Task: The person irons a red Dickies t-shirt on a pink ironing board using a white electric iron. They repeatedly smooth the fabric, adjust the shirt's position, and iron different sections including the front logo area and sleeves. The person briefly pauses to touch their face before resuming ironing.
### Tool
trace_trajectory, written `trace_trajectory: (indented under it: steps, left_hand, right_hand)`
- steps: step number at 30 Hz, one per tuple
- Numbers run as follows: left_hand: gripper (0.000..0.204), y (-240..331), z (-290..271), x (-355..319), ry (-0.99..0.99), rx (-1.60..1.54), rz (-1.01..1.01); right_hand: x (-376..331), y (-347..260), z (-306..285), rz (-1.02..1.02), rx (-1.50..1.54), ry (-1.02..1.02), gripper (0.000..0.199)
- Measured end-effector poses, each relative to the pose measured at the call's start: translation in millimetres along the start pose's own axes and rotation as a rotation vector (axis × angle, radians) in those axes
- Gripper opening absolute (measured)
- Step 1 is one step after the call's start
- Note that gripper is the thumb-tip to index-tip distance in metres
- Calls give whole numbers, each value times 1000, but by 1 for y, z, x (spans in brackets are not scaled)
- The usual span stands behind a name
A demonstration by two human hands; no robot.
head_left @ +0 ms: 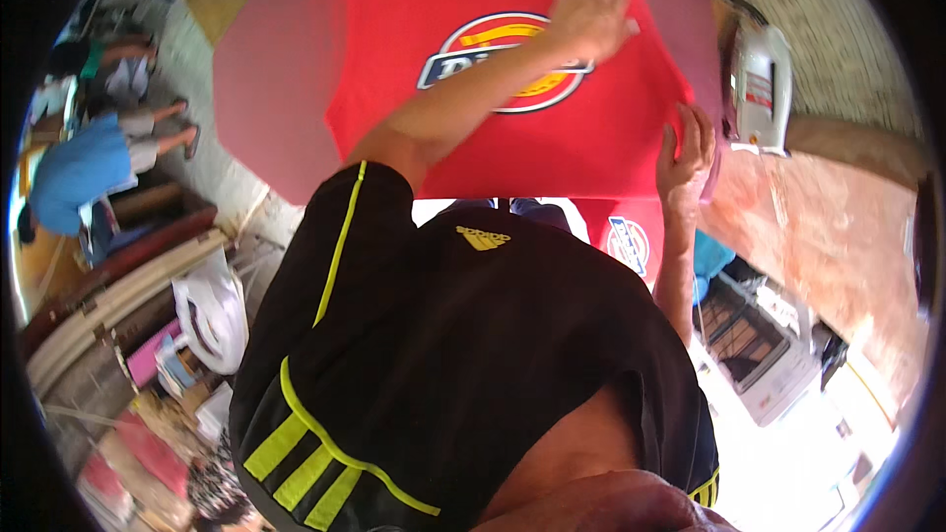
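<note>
A red shirt [532, 153] with a round printed emblem lies spread on a padded pink-maroon board [266, 89]. My left hand [593, 12] lies flat on the shirt's upper right part, fingers stretched out; its forearm crosses the emblem. At the shirt's right edge, my right hand [687, 156] rests by the board's rim, thumb and fingers apart, with nothing visible between them. To the right of the board sits a white iron [761, 89]. Lower down, beside my right forearm, part of a red cloth with a similar emblem [628, 244] shows below the board's near edge.
A wooden surface [818, 227] extends right of the board. A white boxy appliance [778, 379] stands at lower right. On the left, a person in a blue shirt [84, 172] bends over. A white plastic bag [212, 310] and cluttered goods lie at lower left.
</note>
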State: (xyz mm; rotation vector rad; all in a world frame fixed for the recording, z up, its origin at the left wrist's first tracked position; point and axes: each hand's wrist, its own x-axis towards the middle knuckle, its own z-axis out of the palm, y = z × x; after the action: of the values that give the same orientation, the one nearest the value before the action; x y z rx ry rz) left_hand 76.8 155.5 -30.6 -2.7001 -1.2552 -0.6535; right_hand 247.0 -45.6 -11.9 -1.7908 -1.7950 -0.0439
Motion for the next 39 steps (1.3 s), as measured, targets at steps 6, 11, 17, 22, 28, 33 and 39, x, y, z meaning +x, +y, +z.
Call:
trace_trajectory:
  steps: [6,11,17,22,28,33,39]
  left_hand:
    - [76,12,-82,-163,-165,-202,-75]
    - [75,-61,-136,-272,-149,32,-521]
    - [66,-102,-163,-314,-53,169,-753]
    - [46,-103,-164,-315,175,33,-961]
    - [19,-114,-159,-315,269,-28,-906]
    - [19,-114,-152,-320,240,-32,-928]
    - [59,-88,-155,-277,138,130,-723]
  right_hand:
    - [18,-12,42,-83,-236,-157,51]
    - [47,-87,71,-238,118,-9,48]
    - [102,-249,158,-632,315,-334,47]
    - [207,-282,261,-693,215,-198,43]
    - [258,-285,292,-661,69,-109,43]
    - [265,-275,318,-746,221,-74,44]
    - [199,-211,175,-642,423,-161,48]
